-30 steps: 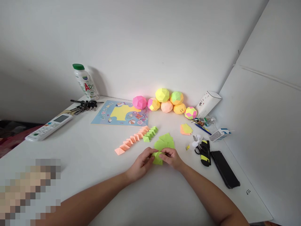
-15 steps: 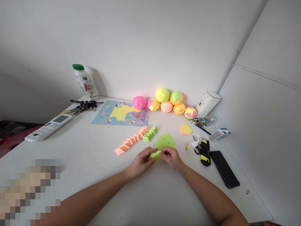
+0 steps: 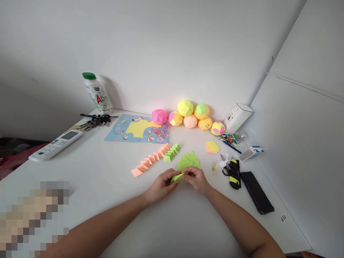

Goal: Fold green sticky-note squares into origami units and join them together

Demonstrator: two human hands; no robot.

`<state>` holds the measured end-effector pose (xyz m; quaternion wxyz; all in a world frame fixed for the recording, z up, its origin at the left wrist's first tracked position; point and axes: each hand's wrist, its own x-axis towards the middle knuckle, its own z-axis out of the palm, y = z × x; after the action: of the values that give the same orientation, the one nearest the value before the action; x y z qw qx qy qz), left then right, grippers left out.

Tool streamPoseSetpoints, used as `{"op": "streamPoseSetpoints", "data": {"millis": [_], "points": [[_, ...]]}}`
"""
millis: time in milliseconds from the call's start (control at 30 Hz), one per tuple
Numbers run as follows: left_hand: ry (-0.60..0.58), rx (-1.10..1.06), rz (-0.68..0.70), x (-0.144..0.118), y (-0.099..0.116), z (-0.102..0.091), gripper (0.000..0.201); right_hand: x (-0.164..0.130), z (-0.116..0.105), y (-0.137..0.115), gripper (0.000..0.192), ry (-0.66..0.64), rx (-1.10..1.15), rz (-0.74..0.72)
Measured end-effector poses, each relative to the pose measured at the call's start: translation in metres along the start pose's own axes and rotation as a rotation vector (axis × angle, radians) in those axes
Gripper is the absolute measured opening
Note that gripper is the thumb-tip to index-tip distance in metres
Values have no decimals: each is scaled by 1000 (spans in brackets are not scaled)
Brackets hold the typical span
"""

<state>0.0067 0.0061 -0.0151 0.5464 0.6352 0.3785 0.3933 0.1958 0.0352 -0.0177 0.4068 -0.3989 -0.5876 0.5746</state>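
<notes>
A green sheet of paper [image 3: 177,177], partly folded, is pinched between both hands just above the table. My left hand [image 3: 163,182] grips its left side, thumb below and fingers on top. At the right side, my right hand [image 3: 197,179] closes thumb and fingers on the same sheet. Right behind the hands lies a loose stack of green paper sheets [image 3: 189,160]. Farther left run a row of folded green paper pieces [image 3: 171,153] and a longer row of folded orange paper pieces [image 3: 149,161].
Several faceted paper balls [image 3: 185,108] sit along the wall. A blue puzzle board [image 3: 115,134], bottle [image 3: 98,95], keys [image 3: 95,121] and remote control [image 3: 56,145] are left. Yellow-orange papers [image 3: 213,147], scissors [image 3: 226,171], a black-yellow cutter [image 3: 234,175] and a phone [image 3: 257,193] lie right.
The green sheet in my hands now shows a narrower face, tilted or folded over more. Both hands keep nearly the same place and grip.
</notes>
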Motion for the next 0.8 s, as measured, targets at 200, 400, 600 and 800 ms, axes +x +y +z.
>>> {"op": "streamPoseSetpoints", "data": {"millis": [200,400,600,800], "points": [[-22,67,-12,0,4,1,34,0,0,-5,16,4,-11,33],[-12,112,-13,0,5,2,33,1,0,-8,20,18,-33,65],[-28,201,-23,-1,14,2,32,1,0,-13,20,-17,-63,63],[15,128,-91,-2,13,5,38,1,0,-18,20,-5,-55,54]]}}
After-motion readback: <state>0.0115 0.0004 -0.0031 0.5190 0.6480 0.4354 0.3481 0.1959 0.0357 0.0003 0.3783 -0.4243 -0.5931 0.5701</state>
